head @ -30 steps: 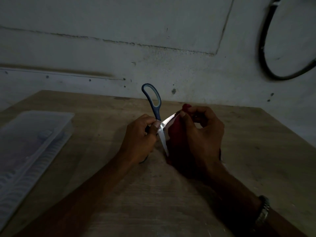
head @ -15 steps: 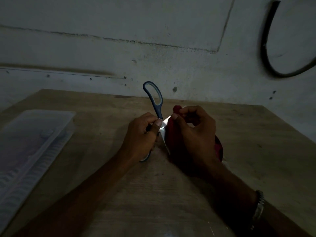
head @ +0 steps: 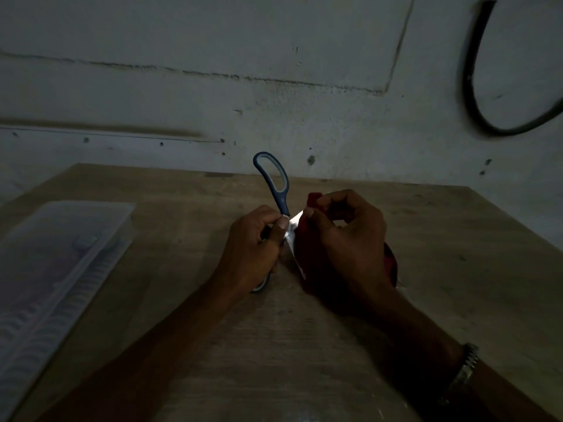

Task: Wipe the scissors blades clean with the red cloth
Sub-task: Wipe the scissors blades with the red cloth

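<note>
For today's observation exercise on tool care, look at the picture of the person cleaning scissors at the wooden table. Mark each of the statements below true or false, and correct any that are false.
1. The left hand grips the scissors near the pivot. True.
2. The right hand holds a blue sponge against the blades. False: it pinches the red cloth around a blade.
3. One scissor handle loop points up and away from the person. True.
4. A clear plastic box lies on the right of the table. False: it lies on the left.
5. A wristwatch is on the left wrist. False: it is on the right wrist.
</note>
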Motion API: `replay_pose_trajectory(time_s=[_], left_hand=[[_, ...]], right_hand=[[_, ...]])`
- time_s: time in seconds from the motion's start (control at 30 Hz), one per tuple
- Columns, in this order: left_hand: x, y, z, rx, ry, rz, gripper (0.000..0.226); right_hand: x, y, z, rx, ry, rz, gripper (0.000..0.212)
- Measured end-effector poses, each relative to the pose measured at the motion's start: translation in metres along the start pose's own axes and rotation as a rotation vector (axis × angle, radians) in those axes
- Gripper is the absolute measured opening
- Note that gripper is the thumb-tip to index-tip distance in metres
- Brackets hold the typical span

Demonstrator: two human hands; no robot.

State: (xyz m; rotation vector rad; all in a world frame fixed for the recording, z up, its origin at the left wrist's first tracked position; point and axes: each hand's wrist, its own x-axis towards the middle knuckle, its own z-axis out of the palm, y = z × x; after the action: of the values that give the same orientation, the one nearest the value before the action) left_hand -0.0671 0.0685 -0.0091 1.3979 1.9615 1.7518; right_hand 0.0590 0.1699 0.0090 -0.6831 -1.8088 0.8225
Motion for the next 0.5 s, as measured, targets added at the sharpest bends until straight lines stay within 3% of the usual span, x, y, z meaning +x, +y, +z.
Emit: replay_pose_trajectory(time_s=[0.17,0.37,0.5], left_hand=[[0.001,-0.002,0.004,0.024,0.020,0.004,0.017],[0.003,-0.008,0.003,-0.067,0.008,-0.081,0.020],[0.002,-0.005,-0.001,-0.076,-0.029,-0.047,0.020]], right_hand=[[0.009,0.006,-0.011,0.064,0.137,0.079,0.013],[-0.017,-0.003,0.002,0.076,-0.154,0.110,0.013],[-0.010,0.000,0.003,0.080,-0.119,0.076,0.016]])
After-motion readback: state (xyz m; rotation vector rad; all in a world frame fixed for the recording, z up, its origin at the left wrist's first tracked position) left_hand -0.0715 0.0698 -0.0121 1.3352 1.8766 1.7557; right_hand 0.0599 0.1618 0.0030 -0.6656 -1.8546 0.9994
